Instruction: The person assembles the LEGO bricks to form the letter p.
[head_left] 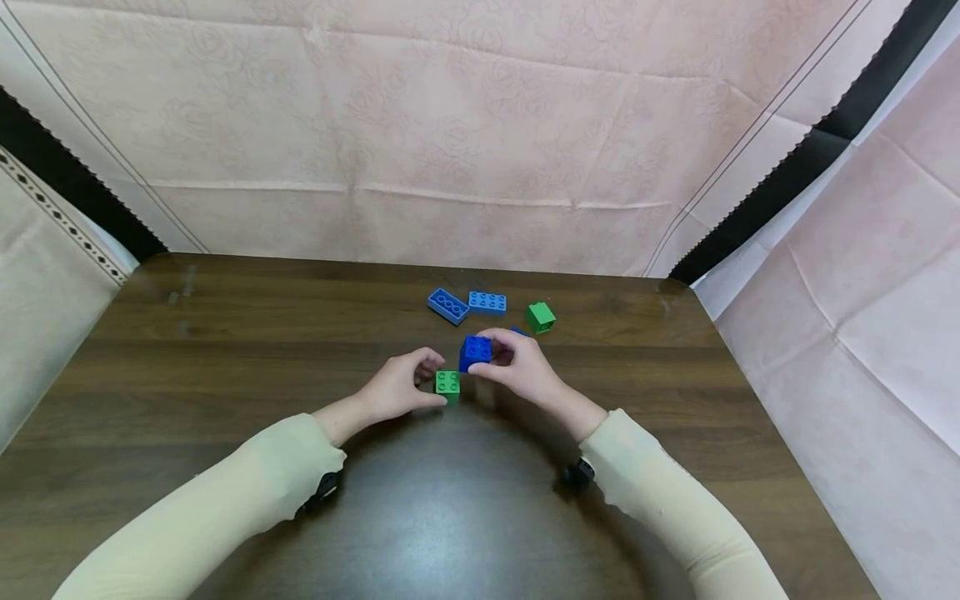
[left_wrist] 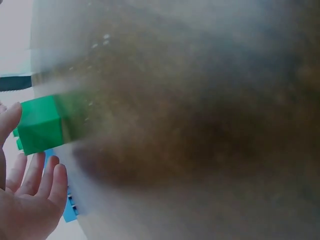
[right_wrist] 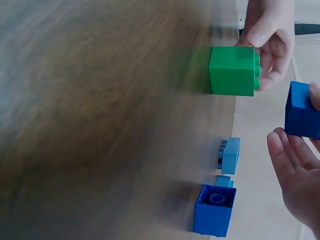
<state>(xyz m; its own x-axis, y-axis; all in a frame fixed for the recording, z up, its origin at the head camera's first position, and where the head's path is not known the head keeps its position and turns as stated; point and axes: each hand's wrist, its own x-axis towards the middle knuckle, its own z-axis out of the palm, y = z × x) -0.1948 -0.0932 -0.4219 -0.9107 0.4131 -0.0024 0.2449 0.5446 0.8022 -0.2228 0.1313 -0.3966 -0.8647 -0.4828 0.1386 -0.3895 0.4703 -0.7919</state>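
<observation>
In the head view, my right hand point(head_left: 521, 367) pinches a dark blue building block point(head_left: 476, 352) between thumb and fingers, raised above the table. The right wrist view shows this blue block point(right_wrist: 302, 112) at the right edge. A green building block point(head_left: 447, 383) stands on the table with its studs up, just left of and nearer than the blue one. My left hand point(head_left: 393, 385) curves loosely about the green block's left side, thumb close to it and fingers spread apart. In the left wrist view, the green block point(left_wrist: 41, 125) lies between the thumb and the other fingers.
Beyond the hands lie two lighter blue bricks, one angled point(head_left: 448, 307) and one straight point(head_left: 487, 302). Right of them another green block point(head_left: 540, 317) rests on its side. A second dark blue block point(right_wrist: 215, 212) lies tipped, its hollow underside showing. Pale cloth point(head_left: 420, 133) hangs behind the wooden table point(head_left: 262, 350).
</observation>
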